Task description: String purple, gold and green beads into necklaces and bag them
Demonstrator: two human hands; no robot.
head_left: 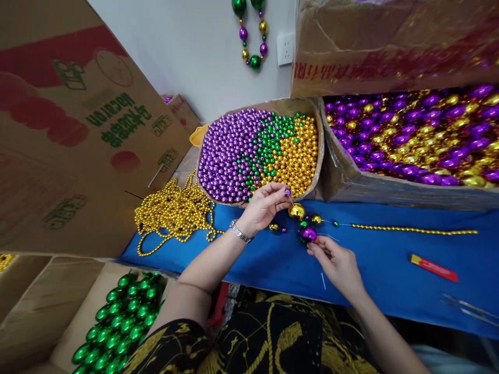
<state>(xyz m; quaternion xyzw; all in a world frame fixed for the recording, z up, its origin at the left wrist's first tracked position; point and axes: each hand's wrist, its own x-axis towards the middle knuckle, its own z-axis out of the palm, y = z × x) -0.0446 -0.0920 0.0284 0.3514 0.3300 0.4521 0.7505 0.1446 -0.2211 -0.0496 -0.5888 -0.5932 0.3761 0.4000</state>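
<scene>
Head view: left hand (263, 206) pinches purple bead (287, 192) above gold bead (296, 210); right hand (337, 262) grips the big purple one (307, 234) just below.

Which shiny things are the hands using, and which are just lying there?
In use:
left hand pinching small purple bead
right hand at big purple bead
big gold bead
box of mixed small beads

Lying about:
red lighter
pile of gold bead strands
box of green oval beads

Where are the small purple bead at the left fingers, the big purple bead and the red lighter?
small purple bead (287, 192), head view, on its visible face.
big purple bead (308, 234), head view, middle of the bead.
red lighter (433, 267), head view, mid-body.
</scene>
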